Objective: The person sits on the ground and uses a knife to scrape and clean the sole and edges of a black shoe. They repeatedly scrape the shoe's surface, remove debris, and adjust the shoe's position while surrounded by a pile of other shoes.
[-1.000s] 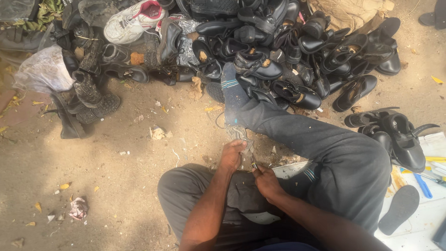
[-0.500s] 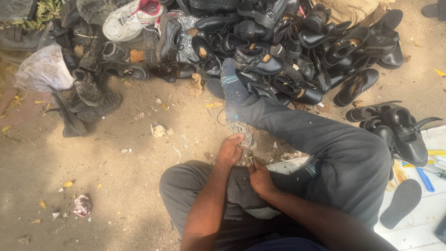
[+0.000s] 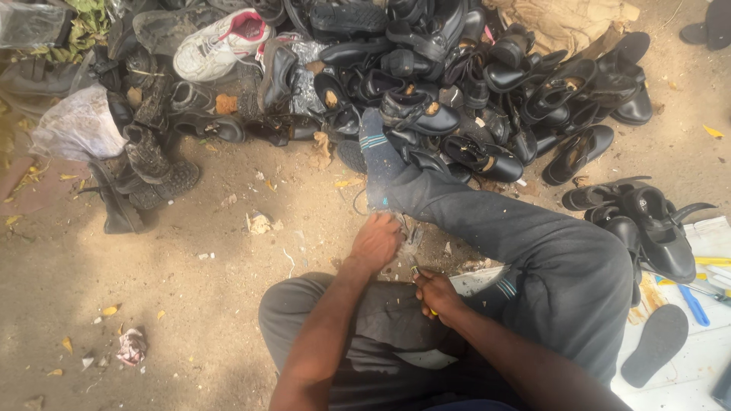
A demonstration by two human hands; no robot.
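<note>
I sit on sandy ground with one leg stretched toward a pile of shoes. My left hand (image 3: 377, 242) presses down on a small grey piece (image 3: 412, 237) lying on the ground by my outstretched leg (image 3: 502, 228). My right hand (image 3: 438, 291) is closed around a slim tool with a yellow handle (image 3: 417, 272), its tip pointing at that piece. What the piece is I cannot tell, since my left hand hides most of it.
A big heap of black shoes (image 3: 457, 91) fills the top, with a white and pink sneaker (image 3: 221, 46). Boots (image 3: 148, 164) and a plastic bag (image 3: 76, 125) lie left. Black sandals (image 3: 647, 221), a loose sole (image 3: 655, 342) and blue and yellow tools (image 3: 697, 301) rest on a white sheet right.
The view has shifted slightly downward, so the shoe pile sits higher. Both hands stay together at the same spot by my leg, with only small movement.
</note>
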